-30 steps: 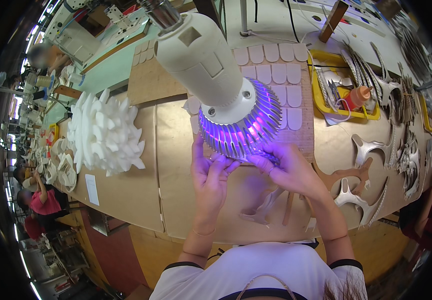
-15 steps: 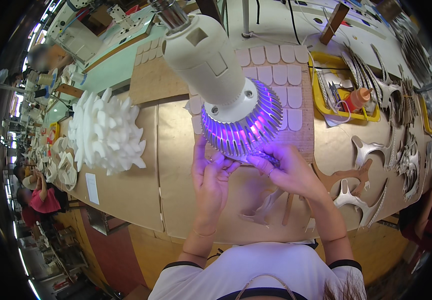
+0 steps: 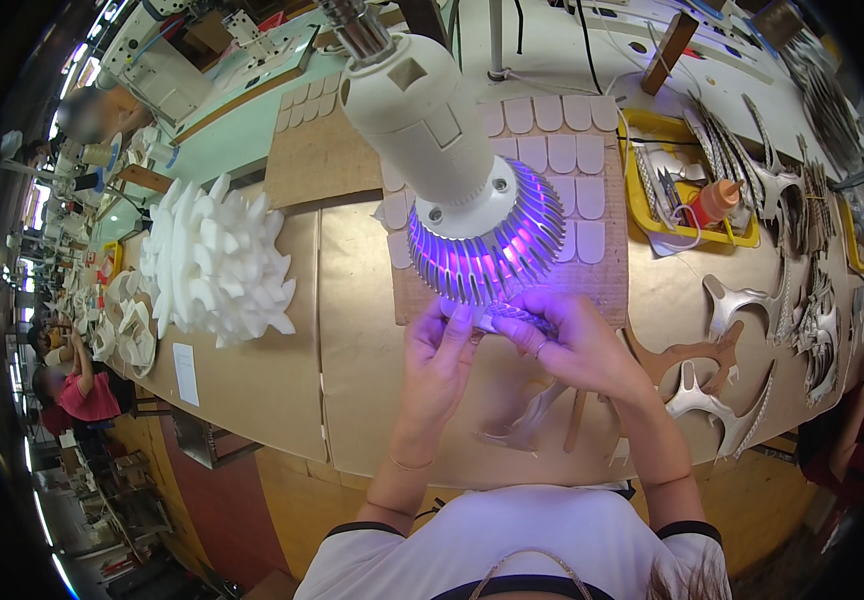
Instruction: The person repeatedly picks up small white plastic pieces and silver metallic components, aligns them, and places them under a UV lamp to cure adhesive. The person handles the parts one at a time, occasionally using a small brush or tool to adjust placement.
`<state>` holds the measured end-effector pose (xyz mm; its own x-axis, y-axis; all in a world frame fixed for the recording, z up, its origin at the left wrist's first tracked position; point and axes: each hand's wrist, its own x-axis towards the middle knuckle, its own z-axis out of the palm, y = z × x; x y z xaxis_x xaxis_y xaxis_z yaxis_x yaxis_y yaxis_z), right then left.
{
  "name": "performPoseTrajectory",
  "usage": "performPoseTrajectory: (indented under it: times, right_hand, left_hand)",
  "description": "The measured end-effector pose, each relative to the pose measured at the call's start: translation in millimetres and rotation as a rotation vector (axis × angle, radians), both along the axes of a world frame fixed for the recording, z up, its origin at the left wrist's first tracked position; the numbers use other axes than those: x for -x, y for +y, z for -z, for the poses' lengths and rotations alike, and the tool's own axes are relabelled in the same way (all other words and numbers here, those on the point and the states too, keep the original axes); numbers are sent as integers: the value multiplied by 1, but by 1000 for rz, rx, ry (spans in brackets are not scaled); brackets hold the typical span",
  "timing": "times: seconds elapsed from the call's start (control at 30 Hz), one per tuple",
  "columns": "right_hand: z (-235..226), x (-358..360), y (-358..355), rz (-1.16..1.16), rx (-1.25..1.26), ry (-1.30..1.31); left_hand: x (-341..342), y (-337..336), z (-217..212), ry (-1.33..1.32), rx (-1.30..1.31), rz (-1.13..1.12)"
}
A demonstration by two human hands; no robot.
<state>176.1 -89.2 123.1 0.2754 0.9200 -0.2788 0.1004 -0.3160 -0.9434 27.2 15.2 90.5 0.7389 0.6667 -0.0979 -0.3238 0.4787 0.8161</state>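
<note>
Under a purple-lit lamp (image 3: 487, 235) with a ribbed metal head and white socket, both my hands are close together. My right hand (image 3: 587, 345) is closed around a narrow textured strip (image 3: 527, 318), tinted purple by the light. My left hand (image 3: 437, 350) pinches the strip's left end between thumb and fingers. The lamp hides the far fingertips and part of the strip. Just beyond, pale rounded tabs (image 3: 589, 197) lie in rows on a cardboard sheet (image 3: 607, 290). A blurred pale cut piece (image 3: 527, 420) lies below my right wrist.
White foam-like pieces (image 3: 217, 265) are heaped at left, by a paper slip (image 3: 185, 373). A yellow tray (image 3: 742, 238) at right holds an orange bottle (image 3: 717, 200) and tools. Silvery shoe-upper pieces (image 3: 697, 400) lie along the right. People (image 3: 87, 390) work at far left.
My left hand has shifted slightly right toward the strip, and its spread fingers have closed, thumb up. My right hand stays nearly in place, still holding the strip.
</note>
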Motion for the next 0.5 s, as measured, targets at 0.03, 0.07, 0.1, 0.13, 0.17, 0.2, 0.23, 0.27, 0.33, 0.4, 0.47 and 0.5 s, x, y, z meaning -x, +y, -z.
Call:
performPoseTrajectory:
  times: [0.03, 0.07, 0.1, 0.13, 0.17, 0.2, 0.23, 0.27, 0.33, 0.4, 0.47, 0.5]
  right_hand:
    - [-1, 0, 0, -2, -3, -11]
    - [-2, 0, 0, -4, 1, -1]
    - [-2, 0, 0, -11, 1, -9]
    - [-2, 1, 0, -21, -3, -40]
    - [-2, 1, 0, -14, -5, -12]
    - [-1, 2, 1, -10, -12, -7]
    - [0, 3, 1, -11, -31, -28]
    - [2, 4, 1, -2, -29, -18]
    - [5, 6, 3, 5, -57, -69]
    - [7, 8, 4, 9, -67, -73]
    - [7, 9, 5, 3, -63, -96]
    - [7, 10, 6, -6, -51, -107]
  left_hand:
    - [0, 0, 0, -16, -22, 7]
    - [-1, -2, 0, 17, -2, -28]
    - [-2, -3, 0, 35, 9, -53]
    - [-3, -4, -1, 53, 20, -78]
    - [-4, -5, -1, 84, -9, -98]
    - [-5, -5, -1, 115, -38, -117]
    - [-5, -5, -1, 130, -65, -134]
    - [-6, -6, 0, 154, -113, -166]
    - [-8, -9, 3, 149, -201, -221]
    - [-10, -10, 6, 139, -211, -268]
    - [-11, -10, 8, 117, -204, -278]
    - [-10, -9, 8, 109, -195, -266]
